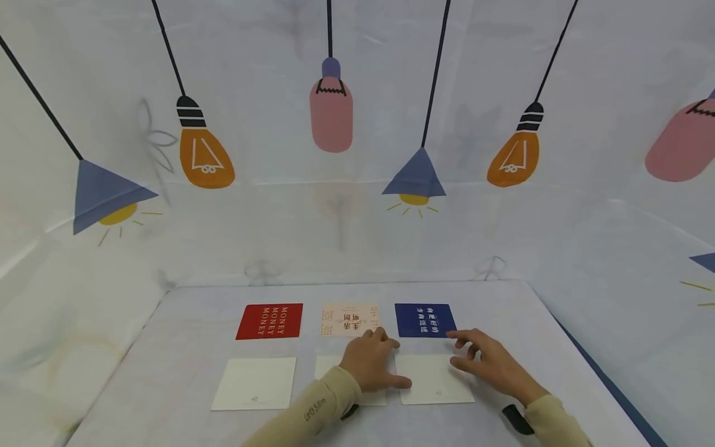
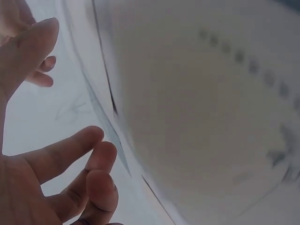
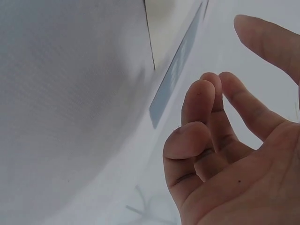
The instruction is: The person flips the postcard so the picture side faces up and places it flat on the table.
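Three cards lie in a back row: a red card [image 1: 270, 321] printed MONEY, a peach card [image 1: 335, 313] with characters, and a blue card [image 1: 426, 320] with white characters. In front of them lie three cream cards: a left one [image 1: 254, 383], a middle one [image 1: 373, 398] and a right one [image 1: 427, 379]. My left hand [image 1: 368, 361] hovers over the middle cream card, fingers loosely bent and thumb spread, partly covering it. Over the right edges of the blue and right cream cards is my right hand [image 1: 488, 365], fingers relaxed. Neither palm holds anything in the left or right wrist view.
A white-covered table [image 1: 167, 360] bears the cards. Behind and beside it hangs a white fabric wall [image 1: 268, 217] printed with lamps and bulbs. Dark wrist devices [image 1: 517, 419] show beneath the beige sleeves [image 1: 310, 413].
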{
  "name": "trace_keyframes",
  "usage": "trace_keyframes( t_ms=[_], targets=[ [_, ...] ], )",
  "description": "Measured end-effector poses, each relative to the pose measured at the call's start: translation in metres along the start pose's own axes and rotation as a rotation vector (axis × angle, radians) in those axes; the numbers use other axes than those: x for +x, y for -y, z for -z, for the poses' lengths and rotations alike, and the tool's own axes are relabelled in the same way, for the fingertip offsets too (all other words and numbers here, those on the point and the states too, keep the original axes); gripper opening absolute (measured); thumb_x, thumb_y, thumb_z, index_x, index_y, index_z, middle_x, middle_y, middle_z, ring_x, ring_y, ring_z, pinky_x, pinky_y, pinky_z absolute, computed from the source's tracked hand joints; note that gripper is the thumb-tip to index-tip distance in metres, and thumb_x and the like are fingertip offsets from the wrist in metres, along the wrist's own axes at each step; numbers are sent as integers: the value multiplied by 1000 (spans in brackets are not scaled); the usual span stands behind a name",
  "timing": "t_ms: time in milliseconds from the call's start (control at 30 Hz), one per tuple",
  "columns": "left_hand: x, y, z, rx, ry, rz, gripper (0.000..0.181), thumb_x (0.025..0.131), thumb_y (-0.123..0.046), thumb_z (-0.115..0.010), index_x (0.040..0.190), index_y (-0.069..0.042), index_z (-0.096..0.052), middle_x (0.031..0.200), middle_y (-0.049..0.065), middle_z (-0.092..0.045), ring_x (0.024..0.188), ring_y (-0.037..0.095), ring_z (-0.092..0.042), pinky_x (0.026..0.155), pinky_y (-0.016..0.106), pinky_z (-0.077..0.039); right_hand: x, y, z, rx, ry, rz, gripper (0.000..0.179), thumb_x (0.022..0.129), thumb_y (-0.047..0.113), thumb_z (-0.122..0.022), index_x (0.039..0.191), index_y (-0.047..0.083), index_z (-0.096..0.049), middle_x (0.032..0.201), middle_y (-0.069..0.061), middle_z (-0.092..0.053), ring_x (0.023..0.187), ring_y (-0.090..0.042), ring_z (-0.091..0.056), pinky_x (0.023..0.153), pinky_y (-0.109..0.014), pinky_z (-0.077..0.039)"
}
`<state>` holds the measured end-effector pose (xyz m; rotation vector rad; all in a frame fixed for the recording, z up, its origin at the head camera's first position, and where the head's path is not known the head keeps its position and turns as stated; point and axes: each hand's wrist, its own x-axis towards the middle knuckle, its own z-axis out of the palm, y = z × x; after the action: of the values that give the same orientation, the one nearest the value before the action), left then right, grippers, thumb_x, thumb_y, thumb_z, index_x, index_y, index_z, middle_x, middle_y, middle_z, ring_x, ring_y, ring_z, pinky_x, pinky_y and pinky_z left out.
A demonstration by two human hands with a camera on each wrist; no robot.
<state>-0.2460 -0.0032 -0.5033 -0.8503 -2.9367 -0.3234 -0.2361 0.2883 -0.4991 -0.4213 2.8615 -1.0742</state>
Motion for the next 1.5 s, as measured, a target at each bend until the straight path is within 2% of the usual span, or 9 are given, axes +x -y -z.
trace_keyframes(
  t_ms=[200, 433, 533, 867, 967, 1033, 1167, 1233, 1500],
  targets=[
    [-5, -7, -6, 58, -7, -20, 80, 65, -79, -77, 120, -20, -74, 105, -2, -58, 85, 14, -51, 66, 27, -45, -5, -5, 5, -63, 34, 19, 60, 84, 33, -84, 135, 10, -62, 105, -3, -58, 85, -14, -52, 69, -26, -44],
    [-6, -10, -6, 64, 5, -6, 77, 62, -74, -83, 115, -20, -74, 108, 0, -61, 89, 16, -56, 71, 30, -51, -8, -9, 3, -124, 119, -100, 76, 70, 37, -93, 135, 11, -64, 107, -2, -57, 86, -18, -49, 67, -28, -42],
    [-5, -11, -5, 61, 21, 2, 78, 62, -74, -83, 116, -19, -71, 108, 1, -60, 89, 16, -56, 73, 31, -52, -8, -12, 0, -126, 144, -110, 77, 68, 37, -94, 134, 11, -65, 106, -2, -55, 86, -18, -48, 69, -29, -42],
    [-3, -11, -4, 42, 26, 12, 83, 64, -73, -82, 124, -17, -66, 104, 2, -59, 86, 15, -55, 71, 30, -51, -10, -16, -5, -122, 104, -88, 72, 66, 34, -95, 128, 15, -63, 104, 1, -56, 87, -17, -49, 71, -30, -45],
    [-2, -9, -4, 0, 2, 33, 80, 71, -71, -79, 127, -15, -66, 103, 2, -62, 86, 15, -58, 69, 30, -52, -11, -15, -6, -119, 79, -97, 73, 65, 33, -95, 127, 14, -62, 103, 2, -55, 87, -17, -49, 71, -29, -44],
    [-1, -8, -5, -86, 5, 64, 75, 76, -67, -78, 128, -15, -65, 91, 0, -63, 77, 14, -57, 63, 29, -50, -11, -15, -7, -119, 63, -119, 73, 65, 32, -96, 127, 14, -61, 101, 2, -55, 86, -16, -49, 70, -29, -44],
    [0, -7, -4, -290, 62, 130, 62, 82, -56, -78, 128, -16, -65, 63, -6, -54, 57, 10, -49, 51, 27, -40, -13, -14, -9, -115, 39, -145, 75, 64, 29, -96, 127, 12, -59, 100, 2, -54, 85, -15, -49, 70, -27, -44],
    [0, -8, -5, -362, 93, 151, 58, 84, -52, -78, 128, -17, -65, 57, -6, -49, 52, 9, -45, 48, 27, -36, -14, -12, -9, -112, 28, -154, 76, 64, 28, -97, 127, 11, -58, 99, 2, -53, 85, -15, -49, 70, -27, -44],
    [2, -9, -4, -439, 102, 177, 42, 85, -36, -79, 121, -16, -70, 61, -11, -53, 58, 10, -49, 55, 28, -40, -16, -7, -10, -69, 8, -160, 77, 65, 24, -96, 128, 10, -56, 96, 2, -52, 84, -16, -49, 68, -26, -42]
  ],
)
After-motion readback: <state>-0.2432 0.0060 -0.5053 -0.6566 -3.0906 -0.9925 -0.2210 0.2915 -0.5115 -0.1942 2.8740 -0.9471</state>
